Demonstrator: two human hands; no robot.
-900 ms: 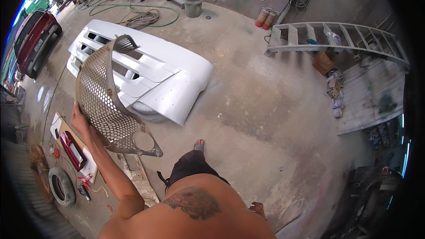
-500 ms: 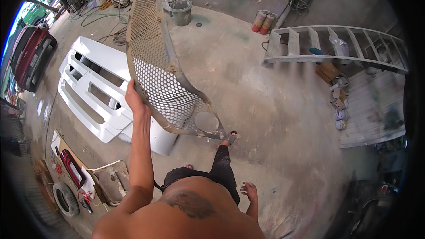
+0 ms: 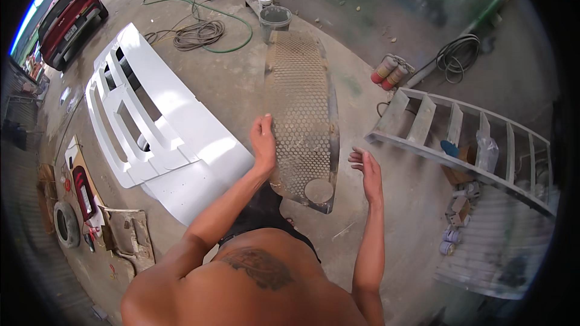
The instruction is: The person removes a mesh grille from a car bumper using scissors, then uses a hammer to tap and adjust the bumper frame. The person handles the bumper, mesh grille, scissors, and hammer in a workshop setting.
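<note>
A long, dusty perforated metal grille panel (image 3: 300, 108), with a round cutout near its near end, stretches away in front of me at the middle of the head view. My left hand (image 3: 263, 145) grips its left edge with curled fingers. My right hand (image 3: 369, 171) is raised beside the lower right edge, fingers apart and slightly bent, apparently not touching it. To the left of the panel lies a large white vehicle body part (image 3: 163, 133) with several long slots, on the concrete floor.
A metal ladder (image 3: 423, 121) lies at right near two extinguishers (image 3: 389, 73). A bucket (image 3: 275, 18), green hose (image 3: 235, 45) and coiled hoses (image 3: 190, 36) are at the back. A red car (image 3: 67, 18) stands back left. A tyre (image 3: 65, 223) and taillight (image 3: 83, 190) lie left.
My left hand has carried the grille rightward, beside the white part, and its shape now looks straighter. My right hand has risen from low by my side toward the grille.
</note>
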